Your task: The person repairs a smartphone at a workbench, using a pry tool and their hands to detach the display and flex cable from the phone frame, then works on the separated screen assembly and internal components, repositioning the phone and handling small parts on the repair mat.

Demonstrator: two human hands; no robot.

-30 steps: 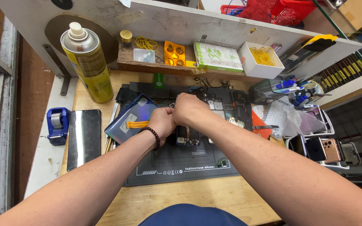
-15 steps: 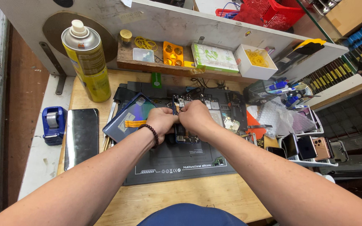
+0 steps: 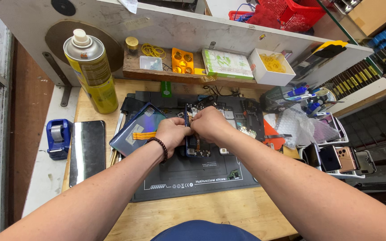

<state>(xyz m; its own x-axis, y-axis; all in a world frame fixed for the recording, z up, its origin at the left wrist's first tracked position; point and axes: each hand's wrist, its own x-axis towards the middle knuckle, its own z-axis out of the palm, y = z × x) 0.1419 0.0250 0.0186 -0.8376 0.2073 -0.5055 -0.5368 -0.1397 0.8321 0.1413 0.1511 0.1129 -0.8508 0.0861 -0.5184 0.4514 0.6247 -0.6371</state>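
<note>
Both hands worked an opened phone (image 3: 196, 147) mid-mat.
Left hand (image 3: 171, 134) and right hand (image 3: 211, 122) pinched its frame; loose parts crowded the mat's (image 3: 193, 178) far edge, near edge open.

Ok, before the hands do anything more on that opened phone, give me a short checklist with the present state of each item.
1. Opened phone lies on the dark work mat: ok.
2. Both hands on it: left hand and right hand meet over its upper half: ok.
3. What the fingertips pinch, tool or part: cannot tell, hidden between the hands.
4. Detached back panel with its orange strip lies apart, left of the hands: ok.
5. Yellow spray can stands upright at the table's back left, away from the arms: ok.
6. Small loose parts on the mat near the right forearm, close to being brushed: not ok.
</note>
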